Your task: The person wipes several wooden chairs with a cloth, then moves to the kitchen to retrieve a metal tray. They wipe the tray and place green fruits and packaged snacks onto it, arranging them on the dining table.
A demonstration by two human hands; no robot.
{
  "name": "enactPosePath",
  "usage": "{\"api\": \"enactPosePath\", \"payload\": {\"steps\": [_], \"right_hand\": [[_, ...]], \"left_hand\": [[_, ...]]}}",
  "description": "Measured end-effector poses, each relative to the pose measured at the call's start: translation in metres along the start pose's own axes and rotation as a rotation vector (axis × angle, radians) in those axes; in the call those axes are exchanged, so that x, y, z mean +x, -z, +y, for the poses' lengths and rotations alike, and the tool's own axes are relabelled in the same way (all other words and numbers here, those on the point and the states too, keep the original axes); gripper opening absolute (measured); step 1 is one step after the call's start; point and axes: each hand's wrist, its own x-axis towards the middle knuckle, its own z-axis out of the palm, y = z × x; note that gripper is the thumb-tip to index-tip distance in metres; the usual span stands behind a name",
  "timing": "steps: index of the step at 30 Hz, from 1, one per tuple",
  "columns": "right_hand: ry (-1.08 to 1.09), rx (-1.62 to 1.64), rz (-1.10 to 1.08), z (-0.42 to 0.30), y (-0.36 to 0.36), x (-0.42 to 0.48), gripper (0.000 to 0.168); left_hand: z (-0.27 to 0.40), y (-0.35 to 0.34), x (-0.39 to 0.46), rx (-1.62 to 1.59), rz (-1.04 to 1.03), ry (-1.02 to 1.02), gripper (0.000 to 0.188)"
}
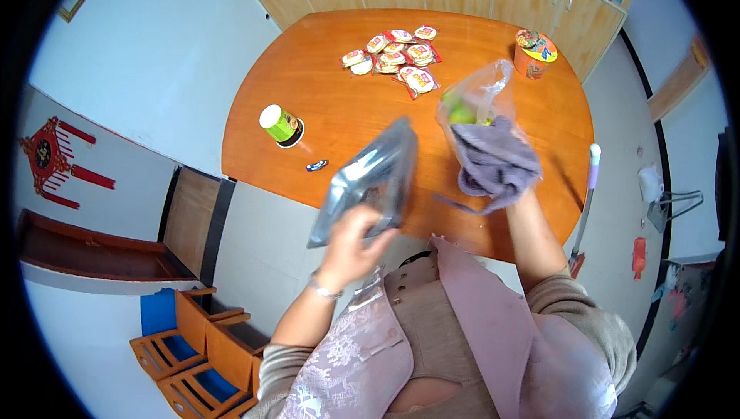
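Note:
My left hand (354,241) grips the near edge of a clear plastic tray (361,170), which is tilted over the table's front edge and blurred. At the right, my right hand (526,196) is mostly covered by a purple-grey cloth (494,156) that it holds. Close behind the cloth stands a transparent plastic bag (500,86) with green round fruit (461,114) inside. The cloth overlaps the bag's lower part; whether my fingers touch the bag, I cannot tell.
On the wooden table (277,72) lie several wrapped round snacks (393,57). An instant noodle tub (535,55) stands far right. At left are a green paper cup (280,124) and a small blue-white packet (317,166). A long handle (589,182) leans by the right edge.

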Motion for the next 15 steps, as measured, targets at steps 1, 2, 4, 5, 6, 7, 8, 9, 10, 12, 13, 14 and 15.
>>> {"api": "enactPosePath", "payload": {"steps": [1,2,4,5,6,7,8,9,10,12,13,14,15], "right_hand": [[0.057,-0.298,0.045,-0.016,-0.005,-0.003,0.028],[0.118,-0.715,0.102,-0.034,-0.011,-0.007,0.029],[0.218,-1.411,0.164,-0.061,-0.036,-0.012,0.032],[0.245,-1.598,0.172,-0.067,-0.044,-0.010,0.033],[0.253,-1.700,0.157,-0.067,-0.052,-0.004,0.035],[0.231,-1.681,0.167,-0.063,-0.050,0.002,0.030],[0.083,-1.579,0.130,-0.057,-0.051,0.013,0.029],[0.049,-1.384,0.069,-0.041,-0.042,0.023,0.027],[-0.025,-1.011,0.025,-0.017,-0.026,0.032,0.025],[-0.183,-0.041,0.028,0.037,0.002,0.057,0.022],[-0.215,0.157,0.029,0.051,-0.002,0.063,0.021],[-0.204,0.049,-0.007,0.065,-0.006,0.067,0.020],[-0.192,-0.059,-0.048,0.073,-0.013,0.072,0.020]], "left_hand": [[-0.012,-0.025,0.009,0.137,-0.040,-0.157,0.025],[-0.015,-0.045,0.020,0.154,-0.153,-0.182,0.023],[-0.027,-0.087,0.032,0.354,-0.441,-0.028,0.021],[-0.036,-0.104,0.035,0.339,-0.469,-0.033,0.020],[-0.049,-0.120,0.038,0.327,-0.494,-0.039,0.019],[-0.054,-0.130,0.045,0.312,-0.526,-0.064,0.018],[-0.058,-0.137,0.048,0.283,-0.508,-0.103,0.019],[-0.061,-0.142,0.052,0.255,-0.488,-0.141,0.022],[-0.062,-0.149,0.056,0.219,-0.471,-0.193,0.024],[-0.070,-0.165,0.059,0.207,-0.479,-0.246,0.026],[-0.077,-0.173,0.057,0.204,-0.477,-0.261,0.027],[-0.082,-0.183,0.053,0.222,-0.500,-0.183,0.024],[-0.091,-0.195,0.050,0.240,-0.521,-0.102,0.020]]}}
